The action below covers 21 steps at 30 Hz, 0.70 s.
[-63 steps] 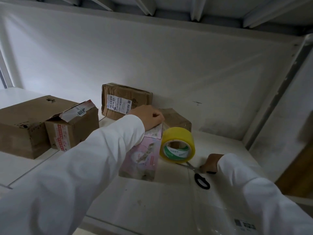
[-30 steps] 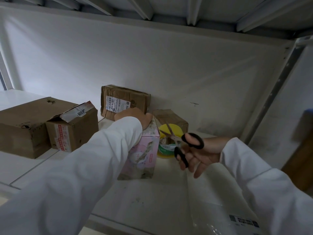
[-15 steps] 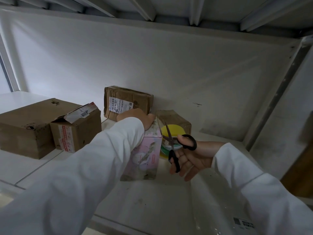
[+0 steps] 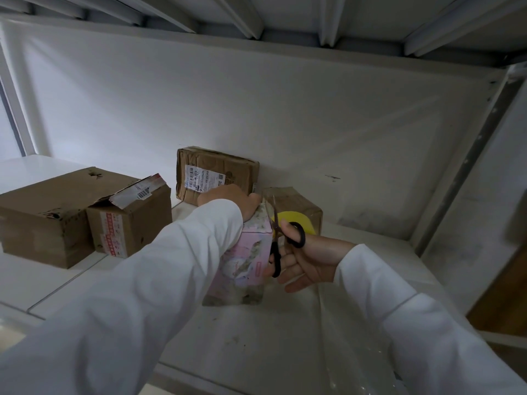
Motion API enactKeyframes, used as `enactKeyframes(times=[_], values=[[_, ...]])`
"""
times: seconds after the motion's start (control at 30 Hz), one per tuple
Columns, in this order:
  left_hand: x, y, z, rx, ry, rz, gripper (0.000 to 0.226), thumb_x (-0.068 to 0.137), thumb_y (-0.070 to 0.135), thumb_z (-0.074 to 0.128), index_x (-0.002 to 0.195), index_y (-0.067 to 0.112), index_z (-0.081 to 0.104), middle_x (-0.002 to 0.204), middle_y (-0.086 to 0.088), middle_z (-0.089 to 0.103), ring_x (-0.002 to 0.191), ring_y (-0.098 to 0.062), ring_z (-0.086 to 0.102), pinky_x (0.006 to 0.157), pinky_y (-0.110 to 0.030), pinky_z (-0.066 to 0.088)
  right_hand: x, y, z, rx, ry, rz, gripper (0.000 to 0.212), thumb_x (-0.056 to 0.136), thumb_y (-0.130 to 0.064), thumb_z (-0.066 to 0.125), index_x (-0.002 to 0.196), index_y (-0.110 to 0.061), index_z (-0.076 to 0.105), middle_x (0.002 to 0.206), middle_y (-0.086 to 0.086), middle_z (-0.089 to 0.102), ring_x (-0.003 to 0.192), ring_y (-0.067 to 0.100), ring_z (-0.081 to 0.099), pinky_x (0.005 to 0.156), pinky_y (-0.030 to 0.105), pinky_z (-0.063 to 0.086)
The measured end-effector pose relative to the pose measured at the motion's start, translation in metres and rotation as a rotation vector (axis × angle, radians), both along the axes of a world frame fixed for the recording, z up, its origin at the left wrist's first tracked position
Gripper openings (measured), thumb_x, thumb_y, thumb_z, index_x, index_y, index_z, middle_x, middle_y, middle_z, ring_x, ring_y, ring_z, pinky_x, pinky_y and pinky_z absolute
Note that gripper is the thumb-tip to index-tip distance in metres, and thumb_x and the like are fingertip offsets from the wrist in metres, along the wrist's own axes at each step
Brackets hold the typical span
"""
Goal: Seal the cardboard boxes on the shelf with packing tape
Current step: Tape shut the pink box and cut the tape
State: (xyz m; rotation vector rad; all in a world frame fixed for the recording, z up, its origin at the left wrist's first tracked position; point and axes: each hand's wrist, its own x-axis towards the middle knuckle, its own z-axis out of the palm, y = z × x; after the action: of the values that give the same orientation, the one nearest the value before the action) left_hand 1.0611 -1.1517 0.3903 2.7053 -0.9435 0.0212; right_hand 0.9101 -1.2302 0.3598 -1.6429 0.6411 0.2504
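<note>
White metal shelf (image 4: 285,343) under ribbed ceiling, 4 brown cardboard boxes behind. Left hand (image 4: 231,199) grasps pink box (image 4: 242,258); right hand (image 4: 305,258) grips scissors (image 4: 278,243) beside yellow tape roll (image 4: 296,220).

We see a small box (image 4: 242,260) standing in the middle of the shelf (image 4: 256,352). The roll of tape (image 4: 296,223) sits just behind it to the right. Two boxes (image 4: 42,215) (image 4: 128,220) sit side by side on the left. Two more boxes (image 4: 216,172) (image 4: 293,201) sit at the back by the wall (image 4: 256,109).
</note>
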Motion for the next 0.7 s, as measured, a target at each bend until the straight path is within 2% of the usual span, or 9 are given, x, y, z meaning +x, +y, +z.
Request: enactKeyframes(times=[0.17,0.23,0.3,0.37,0.43,0.5,0.57,0.63,0.7], values=[[0.000,0.000,0.000,0.005,-0.001,-0.001,0.055,0.095,0.051,0.029,0.115,0.012,0.061,0.121,-0.011,0.060,0.111,-0.029,0.055,0.079,-0.031,0.034,-0.002,0.001,0.000,0.016,-0.038,-0.049,0.059,0.088,-0.065,0.027,0.085,-0.015,0.056,0.061,-0.004,0.067,0.046,0.006,0.057,0.062,0.025,0.050],[0.000,0.001,0.000,0.003,0.007,-0.003,0.055,0.095,0.051,0.029,0.115,0.011,0.061,0.120,-0.011,0.060,0.110,-0.029,0.055,0.079,-0.031,0.034,-0.007,-0.001,-0.002,0.059,-0.091,-0.069,0.053,0.082,-0.065,0.034,0.083,-0.017,0.055,0.056,-0.008,0.061,0.041,0.003,0.046,0.060,0.023,0.052],[0.000,0.000,0.000,0.002,0.008,-0.002,0.055,0.095,0.052,0.029,0.113,0.011,0.061,0.119,-0.011,0.061,0.109,-0.029,0.056,0.079,-0.031,0.034,-0.011,-0.003,-0.005,0.073,-0.083,-0.080,0.054,0.073,-0.066,0.037,0.085,-0.016,0.054,0.062,-0.007,0.061,0.042,0.004,0.047,0.055,0.025,0.053],[-0.001,-0.001,0.000,0.010,-0.002,-0.007,0.056,0.095,0.053,0.029,0.112,0.012,0.062,0.118,-0.010,0.061,0.108,-0.028,0.056,0.079,-0.031,0.033,-0.013,-0.005,-0.006,0.074,-0.032,-0.061,0.063,0.068,-0.071,0.034,0.091,-0.016,0.054,0.073,-0.004,0.061,0.052,0.009,0.057,0.054,0.028,0.052],[-0.002,-0.001,-0.001,0.009,-0.007,-0.012,0.055,0.094,0.053,0.029,0.110,0.013,0.062,0.115,-0.009,0.062,0.106,-0.028,0.056,0.078,-0.031,0.033,-0.015,-0.007,-0.003,0.069,0.021,0.026,0.087,0.057,-0.090,0.030,0.099,-0.018,0.054,0.086,-0.002,0.059,0.066,0.015,0.060,0.056,0.030,0.053],[0.000,0.000,-0.002,-0.002,0.001,-0.022,0.054,0.094,0.053,0.028,0.108,0.013,0.063,0.113,-0.009,0.062,0.104,-0.027,0.056,0.078,-0.031,0.033,-0.019,-0.011,0.003,0.063,0.053,0.131,0.105,0.032,-0.096,0.047,0.103,-0.019,0.056,0.092,0.000,0.062,0.069,0.018,0.064,0.054,0.031,0.054],[0.002,0.000,-0.001,-0.006,0.006,-0.026,0.054,0.094,0.053,0.028,0.110,0.013,0.062,0.114,-0.009,0.061,0.105,-0.028,0.056,0.079,-0.032,0.034,-0.031,-0.022,0.011,0.065,0.047,0.182,0.110,0.020,-0.087,0.066,0.104,-0.016,0.058,0.089,0.001,0.066,0.062,0.016,0.065,0.050,0.028,0.054],[0.003,-0.001,-0.001,-0.002,0.005,-0.023,0.055,0.095,0.053,0.028,0.114,0.014,0.061,0.117,-0.010,0.061,0.108,-0.028,0.056,0.079,-0.032,0.034,-0.048,-0.039,0.014,0.063,0.045,0.105,0.105,0.023,-0.081,0.073,0.102,-0.014,0.060,0.083,0.001,0.066,0.057,0.013,0.061,0.050,0.026,0.053],[0.003,-0.001,-0.001,-0.002,0.009,-0.022,0.055,0.095,0.053,0.029,0.117,0.014,0.061,0.120,-0.010,0.060,0.109,-0.028,0.055,0.079,-0.032,0.033,-0.063,-0.054,0.011,0.011,0.078,-0.081,0.088,0.042,-0.079,0.070,0.099,-0.014,0.059,0.079,0.001,0.063,0.051,0.012,0.056,0.049,0.025,0.050]])
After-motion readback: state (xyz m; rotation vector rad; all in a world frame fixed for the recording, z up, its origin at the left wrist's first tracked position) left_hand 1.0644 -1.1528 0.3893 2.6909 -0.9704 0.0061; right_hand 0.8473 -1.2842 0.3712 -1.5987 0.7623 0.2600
